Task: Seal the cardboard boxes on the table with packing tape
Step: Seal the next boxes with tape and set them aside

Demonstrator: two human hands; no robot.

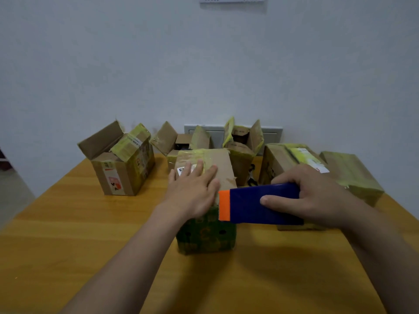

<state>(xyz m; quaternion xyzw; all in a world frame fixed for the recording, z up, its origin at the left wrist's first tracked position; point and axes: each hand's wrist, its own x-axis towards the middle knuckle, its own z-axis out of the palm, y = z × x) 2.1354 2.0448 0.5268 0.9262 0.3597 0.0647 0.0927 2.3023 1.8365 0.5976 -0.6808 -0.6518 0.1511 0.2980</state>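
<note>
The left hand (pixel 192 189) lies flat, fingers straight, on the middle box (pixel 223 164), probably to pin its flaps shut. Just right of that box, the right hand (pixel 317 196) grips the tape dispenser (pixel 256 205), whose blade points toward the box for taping.

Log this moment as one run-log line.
left hand: flat on green-printed cardboard box top | right hand: grips blue plastic tape dispenser with orange cutter | back-left brown cardboard box: flaps open
</note>
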